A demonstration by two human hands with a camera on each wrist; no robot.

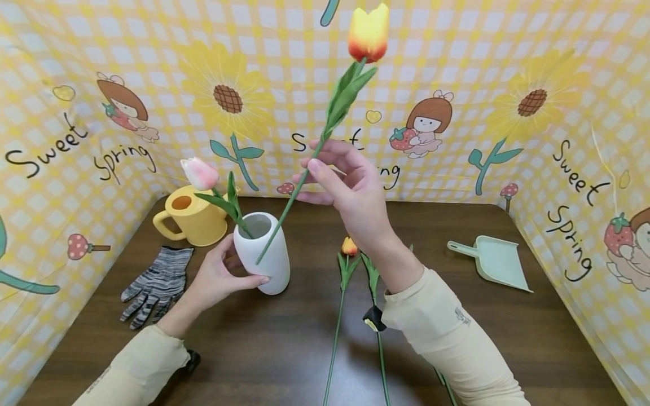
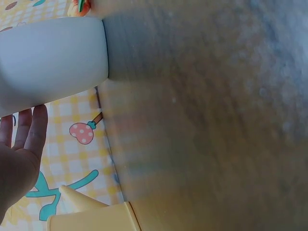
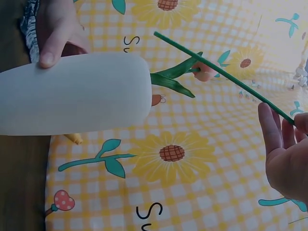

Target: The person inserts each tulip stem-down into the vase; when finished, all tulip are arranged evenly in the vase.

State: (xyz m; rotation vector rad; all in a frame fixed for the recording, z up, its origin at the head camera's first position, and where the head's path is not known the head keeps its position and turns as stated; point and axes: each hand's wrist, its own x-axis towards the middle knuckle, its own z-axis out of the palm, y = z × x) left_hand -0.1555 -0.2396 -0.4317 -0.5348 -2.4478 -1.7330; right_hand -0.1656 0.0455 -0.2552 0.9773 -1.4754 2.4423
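Observation:
My left hand holds a white vase upright on the table, thumb on its near side and fingers round its left. A pink-and-white tulip with green leaves stands in the vase, leaning left. Up above, my right hand pinches the green stem of a yellow-orange tulip between thumb and fingers. Its bloom points up and its stem slants down toward the vase. In the right wrist view, the free end of the stem is outside the vase, apart from its mouth.
A yellow watering can stands behind the vase at left, with a grey striped glove in front of it. Near my right forearm lie an orange tulip and a dark flower. A pale green dustpan lies at right.

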